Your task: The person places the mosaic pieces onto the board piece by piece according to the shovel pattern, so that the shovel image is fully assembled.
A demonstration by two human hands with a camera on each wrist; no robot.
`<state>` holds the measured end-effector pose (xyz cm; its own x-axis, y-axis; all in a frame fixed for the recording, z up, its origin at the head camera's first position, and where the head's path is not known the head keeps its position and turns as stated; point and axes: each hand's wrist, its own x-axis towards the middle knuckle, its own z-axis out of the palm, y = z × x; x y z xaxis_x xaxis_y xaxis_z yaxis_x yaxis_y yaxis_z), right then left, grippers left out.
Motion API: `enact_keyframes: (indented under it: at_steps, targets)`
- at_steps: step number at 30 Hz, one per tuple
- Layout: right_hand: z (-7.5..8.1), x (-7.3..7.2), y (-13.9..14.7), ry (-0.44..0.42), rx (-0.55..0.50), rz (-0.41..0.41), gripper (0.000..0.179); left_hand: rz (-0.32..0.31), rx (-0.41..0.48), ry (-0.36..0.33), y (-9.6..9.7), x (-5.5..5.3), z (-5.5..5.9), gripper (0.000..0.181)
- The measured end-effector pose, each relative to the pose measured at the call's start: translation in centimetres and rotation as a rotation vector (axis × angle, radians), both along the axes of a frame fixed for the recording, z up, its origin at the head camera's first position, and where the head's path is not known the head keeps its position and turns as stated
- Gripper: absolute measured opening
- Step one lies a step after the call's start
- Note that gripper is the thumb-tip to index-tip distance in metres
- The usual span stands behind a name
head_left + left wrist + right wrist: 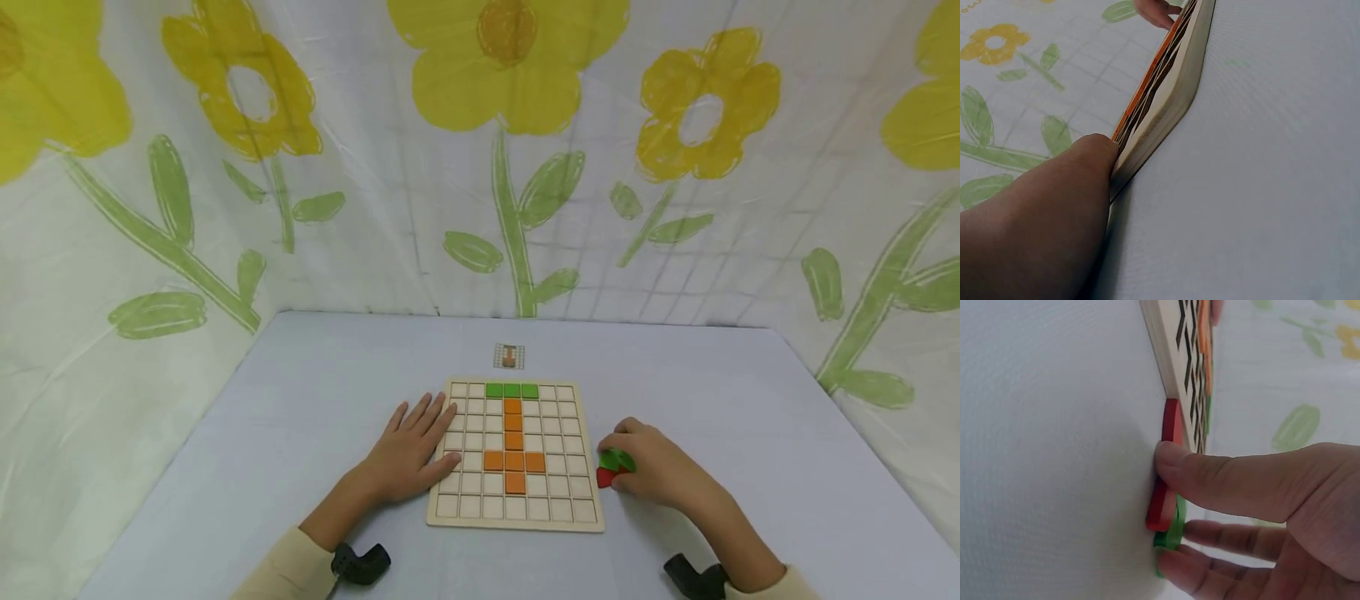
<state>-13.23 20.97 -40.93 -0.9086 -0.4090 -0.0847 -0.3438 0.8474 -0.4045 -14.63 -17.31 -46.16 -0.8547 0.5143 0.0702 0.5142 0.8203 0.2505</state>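
A wooden grid board (491, 506) lies flat on the table, with green tiles (512, 391) in its far row and orange tiles (513, 461) forming a cross shape below them. My left hand (414, 448) rests on the board's left edge, fingers spread and straight; its thumb side also shows against the rim in the left wrist view. Just right of the board, my right hand (651, 463) grips red and green tiles low at the table. The right wrist view has the thumb on a red tile (1163, 509) and fingertips at a green tile (1174, 530); how many are held is partly hidden.
Beyond the board's far edge lies a small picture card (509, 357) showing a gridded pattern. The white table (300, 400) meets a flower-printed cloth (375, 208) at the back and sides. Black wrist devices (362, 564) sit on both forearms.
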Motion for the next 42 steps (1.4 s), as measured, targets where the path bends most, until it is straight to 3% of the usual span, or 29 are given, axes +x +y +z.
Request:
enact_keyframes:
  at_steps: [19,28,42]
  targets:
    - [0.08,-0.35,0.52,0.074,-0.007,0.142,0.029,0.001,0.006,0.001,-0.09,0.0,-0.04,0.077]
    - [-0.37,-0.37,0.24,0.129,0.019,0.118,0.028,0.002,0.003,0.0,-0.01,-0.05,-0.08,0.078]
    - [-0.55,-0.28,-0.07,0.189,0.053,0.158,0.024,-0.005,0.012,0.005,-0.03,-0.05,-0.08,0.077]
